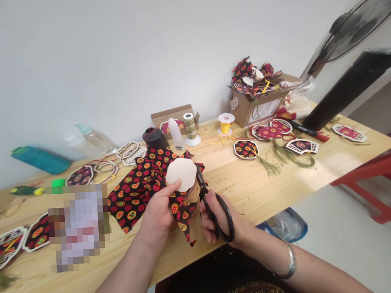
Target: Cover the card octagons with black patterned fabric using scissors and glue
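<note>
My left hand (161, 210) pinches a white octagonal card (181, 174) together with black cloth (135, 187) patterned in red, yellow and green; its thumb lies on the card's lower edge. The cloth spreads to the left and hangs down in a pointed strip below the card. Black-handled scissors (219, 211) are in my right hand (216, 216), fingers wrapped round the handle loops. Their blades point up along the card's right edge, beside the cloth. Small dark scraps lie on the wooden table (261, 191) to the right.
Behind stand a black thread cone (155, 138), a white bottle (176, 134), a yellow spool (225, 124) and a cardboard box (259, 107) of cloth pieces. Tasselled octagonal ornaments (246, 149) lie to the right. A teal cone (41, 159) rests back left; a red stool (380, 188) stands right.
</note>
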`<state>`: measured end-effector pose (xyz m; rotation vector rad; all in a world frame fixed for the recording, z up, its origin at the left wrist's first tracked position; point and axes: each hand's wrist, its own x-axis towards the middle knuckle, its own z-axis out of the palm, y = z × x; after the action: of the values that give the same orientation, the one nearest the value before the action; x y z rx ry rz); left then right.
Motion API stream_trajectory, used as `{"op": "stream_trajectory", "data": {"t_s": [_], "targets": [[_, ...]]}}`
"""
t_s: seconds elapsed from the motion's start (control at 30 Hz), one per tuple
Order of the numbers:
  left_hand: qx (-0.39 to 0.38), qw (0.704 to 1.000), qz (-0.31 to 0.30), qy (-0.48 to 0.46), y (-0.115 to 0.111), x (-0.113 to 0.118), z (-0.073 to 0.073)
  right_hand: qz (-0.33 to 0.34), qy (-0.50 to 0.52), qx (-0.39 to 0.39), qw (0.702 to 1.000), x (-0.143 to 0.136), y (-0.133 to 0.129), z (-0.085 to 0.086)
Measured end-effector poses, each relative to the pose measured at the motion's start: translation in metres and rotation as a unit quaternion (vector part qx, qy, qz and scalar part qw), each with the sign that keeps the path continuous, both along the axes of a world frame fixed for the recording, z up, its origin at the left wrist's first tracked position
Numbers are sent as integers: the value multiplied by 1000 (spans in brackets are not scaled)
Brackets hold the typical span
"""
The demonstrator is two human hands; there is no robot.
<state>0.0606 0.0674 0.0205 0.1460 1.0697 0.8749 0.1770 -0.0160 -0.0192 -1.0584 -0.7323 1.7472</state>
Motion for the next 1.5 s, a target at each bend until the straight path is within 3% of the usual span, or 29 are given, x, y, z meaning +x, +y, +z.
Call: {"op": "stream_trajectory", "data": {"t_s": [0.17,0.33,0.6,1.23,1.5], "targets": [[-4,1000,-10,-13,-1,-1,0,46,21,-25,998,14,6,8],[7,999,-31,-15,-1,-4,-2,74,-3,0,997,27,9,14],[-1,999,-36,-1,-2,-2,0,74,-68,24,995,38,7,17],[2,998,-38,-51,-2,-3,-2,30,-83,41,995,33,2,14],[7,997,-42,-58,-2,-4,-3,18,-102,14,994,32,-2,12]]}}
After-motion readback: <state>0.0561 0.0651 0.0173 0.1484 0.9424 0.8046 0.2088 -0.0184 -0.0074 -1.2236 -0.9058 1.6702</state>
